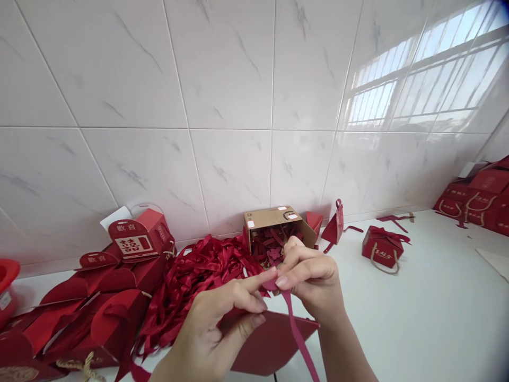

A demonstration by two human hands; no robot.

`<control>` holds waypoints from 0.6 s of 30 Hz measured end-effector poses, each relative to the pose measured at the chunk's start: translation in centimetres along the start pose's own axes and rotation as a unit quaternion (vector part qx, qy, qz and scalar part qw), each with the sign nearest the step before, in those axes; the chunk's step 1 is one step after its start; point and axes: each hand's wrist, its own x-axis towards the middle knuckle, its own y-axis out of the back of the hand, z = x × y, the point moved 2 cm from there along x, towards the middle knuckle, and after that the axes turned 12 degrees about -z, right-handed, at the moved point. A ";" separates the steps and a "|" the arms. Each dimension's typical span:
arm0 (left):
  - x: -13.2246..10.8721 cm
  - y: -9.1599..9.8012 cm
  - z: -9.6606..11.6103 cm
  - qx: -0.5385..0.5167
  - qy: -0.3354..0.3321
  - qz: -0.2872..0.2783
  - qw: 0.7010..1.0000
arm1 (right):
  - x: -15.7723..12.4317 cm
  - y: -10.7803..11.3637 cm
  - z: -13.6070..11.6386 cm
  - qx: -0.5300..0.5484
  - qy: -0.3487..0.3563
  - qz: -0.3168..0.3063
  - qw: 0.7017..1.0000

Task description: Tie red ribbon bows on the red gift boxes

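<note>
A dark red folded gift box (274, 342) is held up at the bottom middle, one flat panel facing me. My left hand (225, 321) is closed on its upper left, thumb and fingers pinching near its top, the forefinger stretched to the right. My right hand (314, 278) pinches a thin crimson ribbon (297, 337) just above the box's top, close to my left fingertip. The ribbon's loose end hangs down in front of the panel. What lies between the fingertips is partly hidden.
Behind my left hand lies a heap of red ribbons (202, 276). A cardboard box (268, 217) of small dark red pieces stands against the tiled wall (234, 170). Red gift boxes (107, 318) crowd the left; a finished small box (384, 246) and a red stack (477, 199) stand right.
</note>
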 end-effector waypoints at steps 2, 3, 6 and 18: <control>-0.1 0.5 0.1 -0.001 0.010 0.023 1.000 | -0.2 0.3 0.4 0.018 -0.012 0.001 1.000; -0.2 0.8 0.1 -0.002 0.017 0.043 0.999 | -0.3 0.5 0.5 0.033 -0.011 0.002 0.999; -0.7 1.8 0.2 -0.003 0.047 0.152 0.987 | -0.5 1.1 0.6 0.073 0.004 0.004 0.997; -0.7 1.0 0.6 0.019 0.058 0.257 0.965 | -0.3 -2.7 0.0 -0.050 -0.081 -0.015 0.995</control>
